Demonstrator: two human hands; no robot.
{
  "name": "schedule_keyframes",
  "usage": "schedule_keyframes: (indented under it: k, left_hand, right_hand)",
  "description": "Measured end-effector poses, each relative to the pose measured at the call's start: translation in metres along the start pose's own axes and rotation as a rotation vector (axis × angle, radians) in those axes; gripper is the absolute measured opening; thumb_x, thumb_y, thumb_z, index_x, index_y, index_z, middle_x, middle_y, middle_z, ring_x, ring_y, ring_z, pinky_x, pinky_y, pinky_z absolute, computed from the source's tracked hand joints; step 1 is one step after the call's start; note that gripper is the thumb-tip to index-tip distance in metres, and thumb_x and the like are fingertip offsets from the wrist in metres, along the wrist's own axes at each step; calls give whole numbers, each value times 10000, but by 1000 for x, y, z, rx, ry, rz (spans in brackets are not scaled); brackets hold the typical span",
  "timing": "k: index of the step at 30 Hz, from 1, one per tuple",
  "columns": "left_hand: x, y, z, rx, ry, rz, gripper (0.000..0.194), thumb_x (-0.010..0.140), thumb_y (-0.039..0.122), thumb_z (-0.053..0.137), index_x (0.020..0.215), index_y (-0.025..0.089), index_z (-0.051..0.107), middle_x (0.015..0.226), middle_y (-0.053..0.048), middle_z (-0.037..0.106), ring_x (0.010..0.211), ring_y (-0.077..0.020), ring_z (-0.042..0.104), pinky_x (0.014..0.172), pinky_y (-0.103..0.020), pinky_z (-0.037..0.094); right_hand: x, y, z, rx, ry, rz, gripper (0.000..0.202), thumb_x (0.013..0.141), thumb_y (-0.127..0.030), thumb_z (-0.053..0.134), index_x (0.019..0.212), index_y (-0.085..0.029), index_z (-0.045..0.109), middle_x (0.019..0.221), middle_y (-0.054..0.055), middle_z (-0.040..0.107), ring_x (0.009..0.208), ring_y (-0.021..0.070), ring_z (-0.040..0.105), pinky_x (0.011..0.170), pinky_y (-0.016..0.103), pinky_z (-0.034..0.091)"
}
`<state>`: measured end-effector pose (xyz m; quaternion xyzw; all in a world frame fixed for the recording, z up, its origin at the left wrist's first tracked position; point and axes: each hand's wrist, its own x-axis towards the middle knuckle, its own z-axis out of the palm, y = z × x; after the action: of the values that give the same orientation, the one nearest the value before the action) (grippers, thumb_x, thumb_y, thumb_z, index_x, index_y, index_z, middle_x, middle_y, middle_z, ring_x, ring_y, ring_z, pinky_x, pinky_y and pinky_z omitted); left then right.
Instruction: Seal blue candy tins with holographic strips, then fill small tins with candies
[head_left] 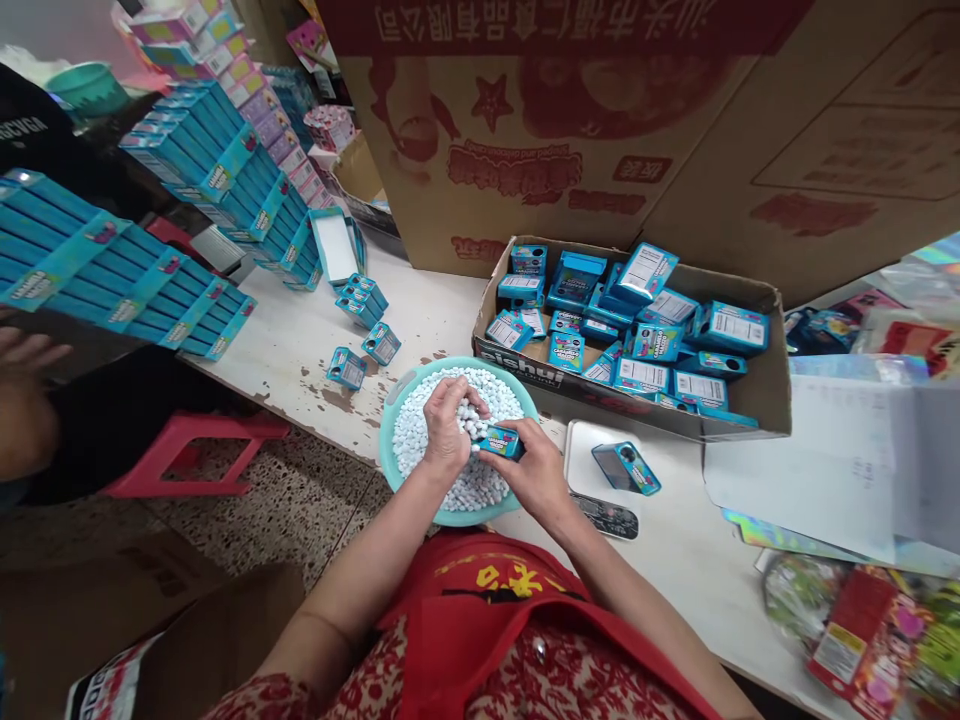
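Observation:
A turquoise basin [387, 440] full of small white candies [412, 425] stands at the table's front edge. Over it, my left hand [448, 428] is curled around a bunch of the candies. My right hand [536, 470] grips a small blue box [500, 441], tilted on its side, its left end against the candies in my left hand. To the right, another blue box [627, 467] lies on a white scale [589, 440] with a dark display panel.
Behind the basin, a cardboard tray [637, 408] holds several blue boxes. Small boxes [347, 369] stand on the table at left, near stacked blue packs [112, 265]. Papers [810, 470] and candy bags [862, 630] lie right. A person's hand [26, 345] shows far left, near a red stool [195, 440].

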<state>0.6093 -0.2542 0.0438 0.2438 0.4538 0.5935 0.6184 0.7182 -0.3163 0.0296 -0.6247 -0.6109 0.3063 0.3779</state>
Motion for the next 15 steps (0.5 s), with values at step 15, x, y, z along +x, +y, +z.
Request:
schedule_keyframes:
  k: [15]
  left_hand:
    - [-5, 11, 15, 59, -103, 71, 373, 794, 427, 597, 555, 172, 468, 483, 35, 474, 481, -100, 528, 553, -246, 434]
  right_hand:
    - [3, -1, -6, 127, 62, -91, 257, 731, -301, 719, 946, -221, 604, 906, 31, 616, 873, 200, 594, 778, 325, 476]
